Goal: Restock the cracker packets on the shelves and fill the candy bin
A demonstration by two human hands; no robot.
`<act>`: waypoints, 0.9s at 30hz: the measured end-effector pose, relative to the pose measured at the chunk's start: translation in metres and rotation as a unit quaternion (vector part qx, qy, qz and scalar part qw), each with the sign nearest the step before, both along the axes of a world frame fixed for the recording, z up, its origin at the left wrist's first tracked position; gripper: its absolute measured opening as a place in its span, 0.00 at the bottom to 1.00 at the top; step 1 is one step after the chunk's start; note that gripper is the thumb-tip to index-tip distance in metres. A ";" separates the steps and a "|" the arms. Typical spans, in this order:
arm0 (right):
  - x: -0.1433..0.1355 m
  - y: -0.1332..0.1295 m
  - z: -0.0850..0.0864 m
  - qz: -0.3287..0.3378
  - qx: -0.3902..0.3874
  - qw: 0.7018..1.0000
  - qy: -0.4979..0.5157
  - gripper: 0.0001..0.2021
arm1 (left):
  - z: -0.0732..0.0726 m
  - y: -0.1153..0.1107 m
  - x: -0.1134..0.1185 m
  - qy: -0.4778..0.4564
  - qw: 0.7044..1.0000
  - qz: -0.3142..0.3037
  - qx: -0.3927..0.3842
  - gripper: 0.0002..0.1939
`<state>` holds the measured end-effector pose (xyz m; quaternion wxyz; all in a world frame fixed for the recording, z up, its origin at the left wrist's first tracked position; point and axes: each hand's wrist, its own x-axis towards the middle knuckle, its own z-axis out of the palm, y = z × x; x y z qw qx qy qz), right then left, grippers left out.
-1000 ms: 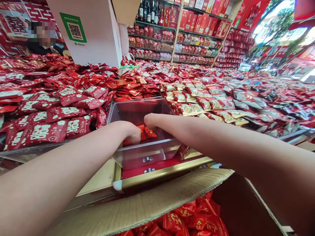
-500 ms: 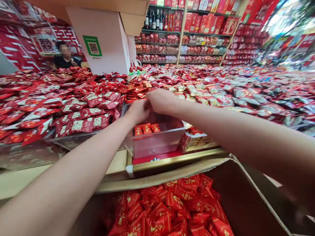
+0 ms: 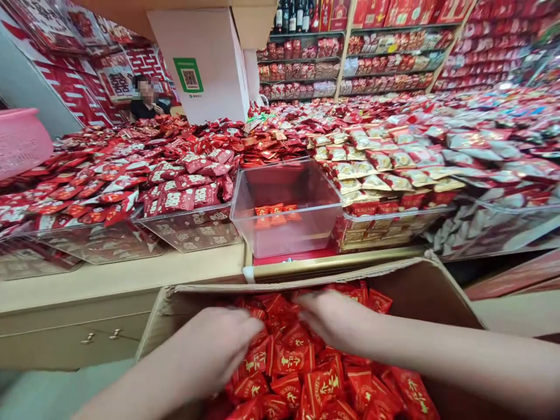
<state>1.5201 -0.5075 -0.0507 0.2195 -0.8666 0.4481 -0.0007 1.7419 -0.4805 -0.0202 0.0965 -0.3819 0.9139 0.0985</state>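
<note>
Red candy packets (image 3: 321,382) with gold print fill an open cardboard box (image 3: 441,291) at the bottom of the view. My left hand (image 3: 225,338) is inside the box at the left of the packets, blurred, its fingertips among them. My right hand (image 3: 326,318) reaches in from the right, fingers bent down onto the packets. Whether either hand grips a packet is hidden by blur. Beyond the box, a clear plastic bin (image 3: 286,236) has a short row of red packets (image 3: 276,214) on its bottom.
Bins heaped with wrapped snacks (image 3: 188,195) flank the clear bin. A pink basket (image 3: 21,143) stands at the left. A white box with a QR code (image 3: 210,70) rises behind, near a seated person (image 3: 147,102). Stocked shelves (image 3: 301,64) line the back.
Both hands have moved from over the clear bin back down into the cardboard box. The view has shifted, with the bin now fully uncovered and the pink basket in sight.
</note>
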 end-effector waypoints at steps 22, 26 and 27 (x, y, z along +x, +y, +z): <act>-0.025 0.023 0.026 0.027 -0.119 0.884 -0.452 0.25 | 0.052 0.008 -0.067 0.644 0.474 0.344 0.492 0.14; -0.023 0.017 0.023 0.036 -0.191 0.852 -0.486 0.22 | 0.043 -0.006 -0.072 0.670 0.494 0.290 0.472 0.14; -0.022 0.015 0.025 0.026 -0.191 0.846 -0.498 0.22 | 0.041 -0.009 -0.073 0.670 0.512 0.280 0.459 0.14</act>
